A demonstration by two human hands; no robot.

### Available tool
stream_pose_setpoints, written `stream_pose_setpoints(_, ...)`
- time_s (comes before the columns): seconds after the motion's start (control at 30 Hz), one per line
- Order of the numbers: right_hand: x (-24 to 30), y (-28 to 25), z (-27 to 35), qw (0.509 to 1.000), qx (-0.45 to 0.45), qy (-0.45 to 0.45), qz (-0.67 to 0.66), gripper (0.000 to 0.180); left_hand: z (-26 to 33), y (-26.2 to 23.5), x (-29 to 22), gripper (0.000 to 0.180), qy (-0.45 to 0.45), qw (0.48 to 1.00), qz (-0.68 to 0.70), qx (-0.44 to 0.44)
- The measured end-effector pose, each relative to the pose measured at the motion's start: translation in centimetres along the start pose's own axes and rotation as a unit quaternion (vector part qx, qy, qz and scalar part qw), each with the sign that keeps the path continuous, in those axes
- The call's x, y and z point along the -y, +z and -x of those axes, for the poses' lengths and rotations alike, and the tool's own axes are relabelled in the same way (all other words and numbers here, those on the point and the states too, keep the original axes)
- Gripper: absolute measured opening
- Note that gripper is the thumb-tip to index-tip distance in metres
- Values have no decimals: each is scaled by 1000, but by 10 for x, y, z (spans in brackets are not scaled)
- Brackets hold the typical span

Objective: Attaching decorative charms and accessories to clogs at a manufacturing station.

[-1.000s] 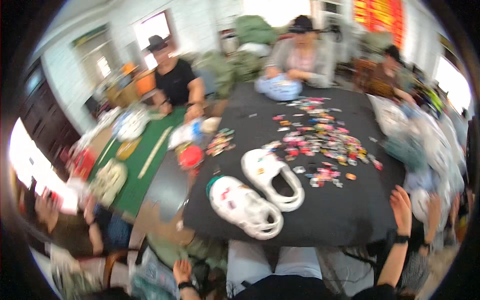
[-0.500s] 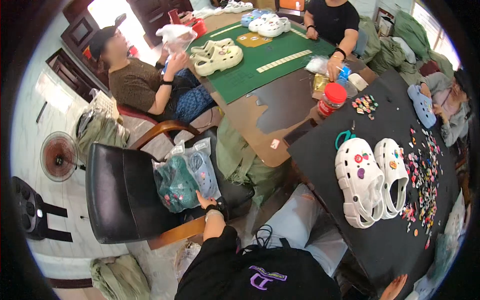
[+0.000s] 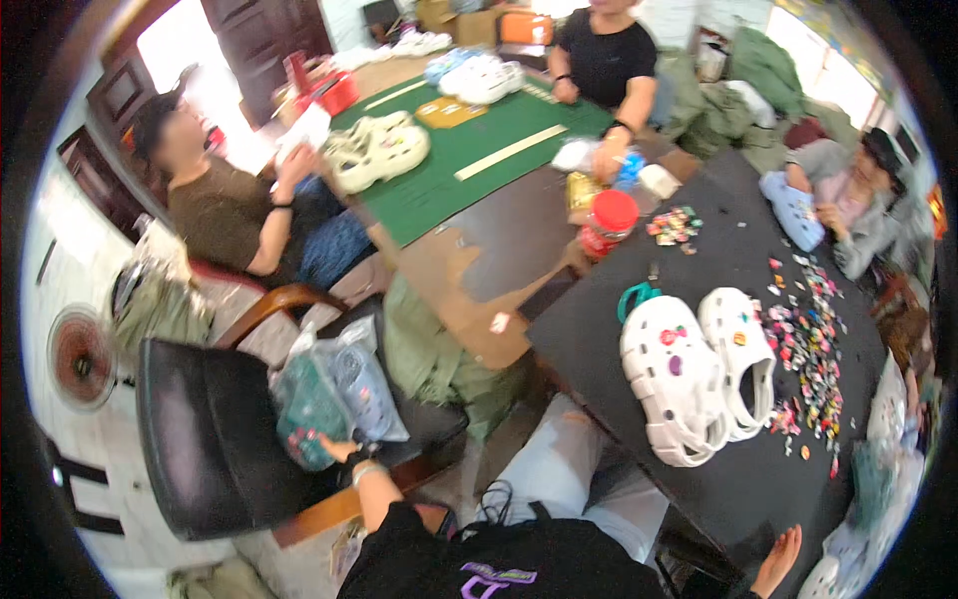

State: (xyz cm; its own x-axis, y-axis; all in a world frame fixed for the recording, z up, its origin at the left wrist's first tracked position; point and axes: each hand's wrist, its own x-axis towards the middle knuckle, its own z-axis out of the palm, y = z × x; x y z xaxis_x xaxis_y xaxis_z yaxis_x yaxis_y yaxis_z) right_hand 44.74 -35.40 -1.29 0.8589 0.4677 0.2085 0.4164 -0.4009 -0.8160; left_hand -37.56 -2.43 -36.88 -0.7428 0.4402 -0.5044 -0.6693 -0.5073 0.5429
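Note:
On the black chair at the left lie two clear bags, one with green clogs [image 3: 311, 394] and one with blue clogs [image 3: 361, 389]. My left hand [image 3: 337, 448] is at the lower end of the green clogs' bag, its fingers stretched out against the plastic. By the near edge of the black table, my right hand [image 3: 778, 564] has its fingers extended and holds nothing. A pair of white clogs [image 3: 674, 374] with a few colourful charms stands on that table. Beside them many small shoe charms [image 3: 808, 344] are spread out.
Teal-handled scissors [image 3: 639, 297] and a red-lidded jar [image 3: 611, 222] lie beyond the white clogs. Cream clogs [image 3: 377, 150] stand on the green mat [image 3: 419, 205]. A person in brown sits left, one in black stands beyond, and another at right holds a blue clog [image 3: 793, 210].
The view has turned, shifting the scene leftward. My left hand has moved from beside the blue clogs' bag onto the lower end of the green clogs' bag. More of my right hand shows.

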Motion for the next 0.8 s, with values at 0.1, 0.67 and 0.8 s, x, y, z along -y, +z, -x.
stream_pose_setpoints(0.1, -38, 32, -14, 943, 51, 149, -293, 41, -11, -8, -110, 67, 245, 953, -176, 9)
stream_pose_setpoints(0.67, 220, 196, 86, 734, 524, -145, -408, 85, 370, 350, -24, 52, -227, 902, 59, 362)
stream_pose_setpoints(0.8, 202, 236, 137, 728, 425, -152, -517, 97, 467, 417, 59, 65, -324, 763, -90, 552)
